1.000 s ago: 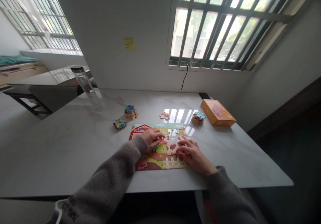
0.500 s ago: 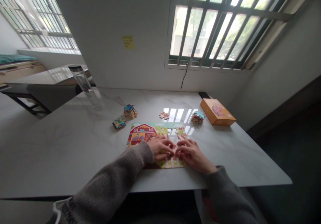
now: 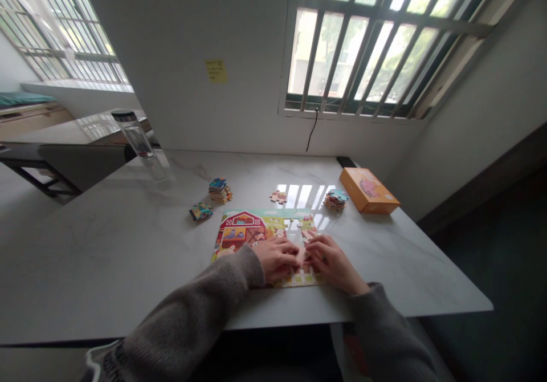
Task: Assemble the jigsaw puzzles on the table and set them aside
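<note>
A partly assembled jigsaw puzzle [image 3: 239, 234] with a red barn lies near the table's front edge. A gap shows right of its middle. My left hand [image 3: 280, 256] rests over the lower middle of the puzzle, fingers bent, their tips at a pinkish puzzle piece [image 3: 302, 256]. From the right, my right hand [image 3: 331, 259] meets the same piece with curled fingers and thumb. Between them the two hands grip this piece just below the gap. The fingers hide much of it, so how it sits against its neighbours cannot be seen.
Beyond the puzzle lies a loose piece [image 3: 278, 197]. Stacks of pieces stand at the left [image 3: 219, 190] and right [image 3: 335, 199], with a smaller pile [image 3: 200, 212] farther left. An orange box [image 3: 370, 190] sits at the right, a clear bottle [image 3: 139, 137] at the back left.
Both hands have shifted slightly right relative to the puzzle, staying close together at the piece. The puzzle's lower right part appears shifted a little to the right.
</note>
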Motion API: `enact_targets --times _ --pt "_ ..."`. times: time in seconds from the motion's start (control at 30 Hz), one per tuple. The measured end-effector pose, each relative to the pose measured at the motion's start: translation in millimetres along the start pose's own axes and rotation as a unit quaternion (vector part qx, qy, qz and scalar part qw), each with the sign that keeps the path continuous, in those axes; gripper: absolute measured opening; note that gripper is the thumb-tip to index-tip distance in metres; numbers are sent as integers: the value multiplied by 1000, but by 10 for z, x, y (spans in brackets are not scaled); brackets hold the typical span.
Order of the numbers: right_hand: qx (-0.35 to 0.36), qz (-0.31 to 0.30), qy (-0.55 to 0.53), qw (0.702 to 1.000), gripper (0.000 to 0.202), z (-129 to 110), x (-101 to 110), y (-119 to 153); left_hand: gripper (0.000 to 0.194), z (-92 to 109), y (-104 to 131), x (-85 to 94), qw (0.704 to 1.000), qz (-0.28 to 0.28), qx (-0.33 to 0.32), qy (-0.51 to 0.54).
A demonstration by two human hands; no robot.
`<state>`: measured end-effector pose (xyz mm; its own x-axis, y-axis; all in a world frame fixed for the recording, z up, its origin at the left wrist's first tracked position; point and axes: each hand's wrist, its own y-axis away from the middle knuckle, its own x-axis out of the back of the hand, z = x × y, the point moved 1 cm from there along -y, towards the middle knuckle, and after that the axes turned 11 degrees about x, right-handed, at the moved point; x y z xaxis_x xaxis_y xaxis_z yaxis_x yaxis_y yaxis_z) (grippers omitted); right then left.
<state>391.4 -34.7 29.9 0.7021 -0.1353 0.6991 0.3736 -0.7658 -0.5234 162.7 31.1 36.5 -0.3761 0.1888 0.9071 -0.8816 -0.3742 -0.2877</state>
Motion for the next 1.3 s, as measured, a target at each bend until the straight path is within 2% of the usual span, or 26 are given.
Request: enact_targets --times 0.23,0.53,0.77,0.97,1.13,1.3 --pt "-4 -15 -5 1000 8 -27 7 9 21 -12 -3 -77 999 20 14 -24" --pt "4 -4 14 1000 17 -7 -28 3 19 -58 -19 -150 1000 24 9 -16" --pt "2 -13 14 1000 20 -73 -8 -2 24 -15 -11 -69 1000 12 15 3" --pt "10 -29 31 999 18 -38 -8 -26 26 12 -9 -19 1000 4 10 4" --pt "6 -54 38 998 17 71 30 -274 26 -1 -16 -4 1000 7 3 19" --pt "9 -62 16 998 20 396 -5 -760 16 -77 -12 66 998 48 48 -3"
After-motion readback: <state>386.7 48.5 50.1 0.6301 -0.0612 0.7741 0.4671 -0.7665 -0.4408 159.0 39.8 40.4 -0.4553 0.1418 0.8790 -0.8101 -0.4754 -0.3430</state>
